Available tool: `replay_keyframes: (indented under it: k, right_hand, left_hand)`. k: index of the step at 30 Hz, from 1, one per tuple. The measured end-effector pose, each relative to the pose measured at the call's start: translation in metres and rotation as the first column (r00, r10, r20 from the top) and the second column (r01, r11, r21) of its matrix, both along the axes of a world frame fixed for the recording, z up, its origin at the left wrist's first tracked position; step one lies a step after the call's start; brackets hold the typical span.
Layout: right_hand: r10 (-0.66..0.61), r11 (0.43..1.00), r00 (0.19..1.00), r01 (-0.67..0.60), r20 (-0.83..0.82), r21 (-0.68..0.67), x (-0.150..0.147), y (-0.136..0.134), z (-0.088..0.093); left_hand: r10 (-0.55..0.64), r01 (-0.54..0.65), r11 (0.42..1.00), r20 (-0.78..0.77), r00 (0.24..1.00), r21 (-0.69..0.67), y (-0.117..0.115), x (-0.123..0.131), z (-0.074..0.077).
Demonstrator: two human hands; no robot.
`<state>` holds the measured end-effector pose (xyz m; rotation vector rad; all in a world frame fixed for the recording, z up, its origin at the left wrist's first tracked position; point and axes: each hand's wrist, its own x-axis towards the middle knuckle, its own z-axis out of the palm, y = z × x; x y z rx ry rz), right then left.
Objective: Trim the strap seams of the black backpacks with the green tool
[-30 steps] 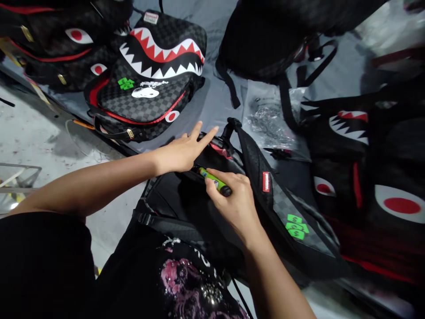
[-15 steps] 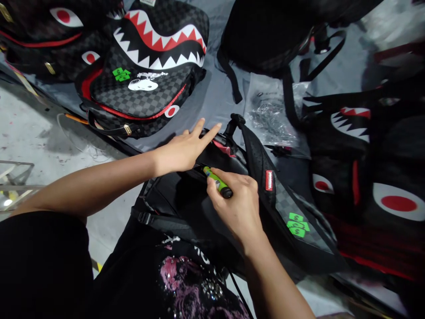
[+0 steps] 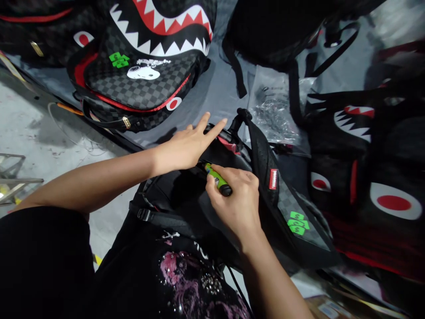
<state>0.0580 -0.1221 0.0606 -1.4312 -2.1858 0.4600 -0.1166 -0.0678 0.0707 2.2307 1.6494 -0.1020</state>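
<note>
My right hand point(image 3: 237, 192) is closed around a short green marker point(image 3: 217, 178) with a black end. Its tip points up and left to the black backpack point(image 3: 194, 195) in front of me, close under my left palm. Whether the tip touches the fabric, I cannot tell. My left hand point(image 3: 189, 146) lies on the upper edge of the same backpack, two fingers stretched out and spread. Right of my hands runs the backpack's padded shoulder strap point(image 3: 265, 150) with a red tag. Green printed patches point(image 3: 299, 223) mark its checkered side.
At upper left lies a checkered backpack point(image 3: 146, 95) with a shark-mouth print. Another black backpack point(image 3: 262, 35) stands at the back. A clear plastic bag point(image 3: 275, 119) is beside its straps. More shark-print bags point(image 3: 352, 150) crowd the right of the grey-covered table point(image 3: 212, 88).
My view has shifted slightly, so the bags at the upper left appear a little lower left or higher in the picture. Both hands and the marker keep nearly the same place on the backpack.
</note>
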Motion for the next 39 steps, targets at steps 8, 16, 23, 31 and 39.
replay_keyframes:
  k: [8,16,23,31,39]
  right_hand:
    - [0.004,0.996,0.998,-0.009,-0.057,-0.089,-0.0025,0.0007,-0.0021]
    - [0.022,0.988,0.995,-0.037,-0.097,-0.151,-0.0059,0.0037,-0.0016]
    - [0.026,0.996,0.999,-0.029,-0.037,-0.09,-0.0036,0.0015,0.0023]
    - [0.019,0.997,1.0,-0.019,-0.01,-0.074,-0.0054,0.0025,0.0026]
    - [-0.002,0.999,1.0,0.002,0.002,-0.05,-0.0044,0.002,0.0022]
  left_hand:
    - [-0.005,0.005,1.0,-0.005,1.0,0.019,-0.0006,-0.0001,0.0013]
    - [0.001,0.0,1.0,-0.016,1.0,0.028,-0.0009,-0.0003,0.0018]
    - [-0.003,0.003,1.0,0.006,1.0,0.006,-0.0013,-0.0006,0.0025]
    - [0.005,-0.005,1.0,-0.011,1.0,-0.008,-0.0009,-0.0002,0.0045]
    - [-0.006,0.005,1.0,-0.004,1.0,-0.018,-0.0004,-0.0006,0.0053]
